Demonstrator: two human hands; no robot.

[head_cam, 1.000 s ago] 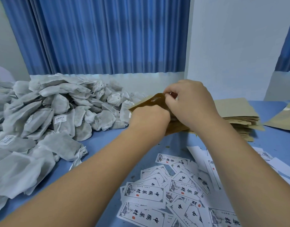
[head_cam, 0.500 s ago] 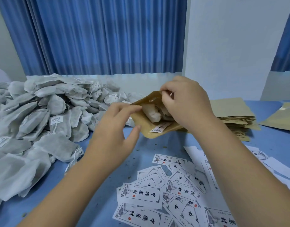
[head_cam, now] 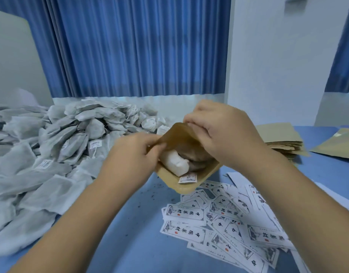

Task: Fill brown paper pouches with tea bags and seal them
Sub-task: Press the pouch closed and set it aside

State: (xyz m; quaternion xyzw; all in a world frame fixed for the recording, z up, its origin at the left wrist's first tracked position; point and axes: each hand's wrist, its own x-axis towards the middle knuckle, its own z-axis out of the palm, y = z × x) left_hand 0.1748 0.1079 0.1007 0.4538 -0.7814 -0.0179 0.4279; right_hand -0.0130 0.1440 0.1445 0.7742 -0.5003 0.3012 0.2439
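Left hand [head_cam: 134, 154] has closed onto the flat brown paper pouch [head_cam: 181, 136], pinching its left lip; right hand [head_cam: 225, 134] pinches the top lip, frame centre. White fabric tea bag [head_cam: 175, 164] and its paper tag [head_cam: 187, 178] lie at the mouth: sealing could trap them.

One wide-angle camera on the head looks forward and down, near the left hand [head_cam: 130, 154] and right hand [head_cam: 225, 134]; the curtain [head_cam: 130, 46] stands at 12 o'clock.

Left hand [head_cam: 130, 154] and right hand [head_cam: 224, 134] on open brown pouch [head_cam: 182, 137], perhaps two tea bags [head_cam: 176, 163] inside
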